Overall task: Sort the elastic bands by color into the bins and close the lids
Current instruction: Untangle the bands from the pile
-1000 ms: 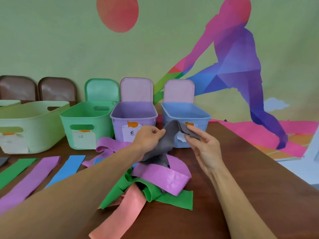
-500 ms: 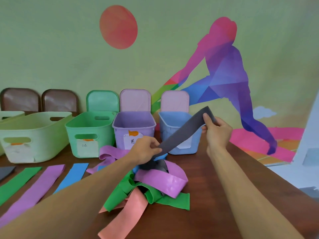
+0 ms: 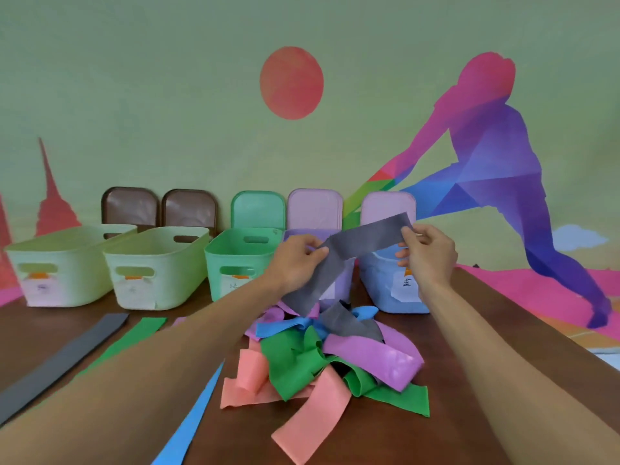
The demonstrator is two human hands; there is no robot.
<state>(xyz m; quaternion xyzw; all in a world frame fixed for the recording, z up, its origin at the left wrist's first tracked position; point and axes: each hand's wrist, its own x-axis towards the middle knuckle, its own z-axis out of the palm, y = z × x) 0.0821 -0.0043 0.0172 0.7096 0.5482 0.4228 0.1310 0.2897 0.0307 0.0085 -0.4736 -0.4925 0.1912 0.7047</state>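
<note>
Bins: five in total, set in one row along the far edge of the surface [image 3: 476, 333]. From left to right: pale green bin one [image 3: 67, 266], pale green bin two [image 3: 161, 263], green bin [image 3: 241, 256], purple bin [image 3: 342, 280], blue bin [image 3: 382, 290]. Each of the five carries a paper label on its front wall.

Lids: five in total, all raised upright behind the bins. Two brown lids [image 3: 131, 206] stand behind the pale green bins, one green lid [image 3: 258, 209] behind the green bin, and two pink lids [image 3: 315, 208] behind the purple and blue bins.

Held item: one grey band [image 3: 365, 238], lifted clear of the surface in front of the purple and blue bins. The left hand [image 3: 295, 263] pinches it between thumb and fingers, partway along its length. The right hand [image 3: 426, 253] pinches its upper end, higher than the left grip. Between the two grips the band runs taut at a slant; below the left grip it hangs down toward the pile.

Pile [image 3: 328, 357]: tangled bands in five colours (salmon, green, purple, blue, grey), lying on the surface just in front of the purple and blue bins. The number of bands in the tangle cannot be told.

Flat bands: three lie stretched out on the surface to the left: one flat grey band [image 3: 67, 360], one flat green band [image 3: 134, 337], one flat blue band [image 3: 191, 421]. The left forearm crosses over them.
</note>
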